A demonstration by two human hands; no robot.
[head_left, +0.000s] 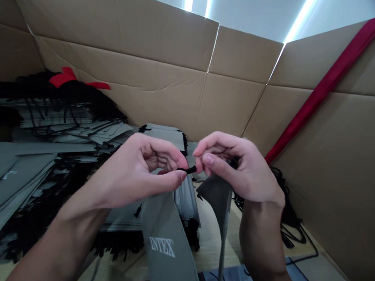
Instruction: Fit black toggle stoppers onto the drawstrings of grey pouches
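Here, a short black cord [191,169] lies almost level in mid-air

In the head view, the grip of the left hand [133,170] pinches the cord between thumb and fingers, its long axis running sideways, one end pointing to the right hand [248,165]; that grip is curled, and what it holds I cannot tell; below, the grey INTEX strip [166,244] runs lengthwise down the view, beside a dark grey flap [217,195]

My view | pale tabletop [211,244] | on it: stacked grey panels with black cords [165,134] | my right: tangled black cord [289,212]
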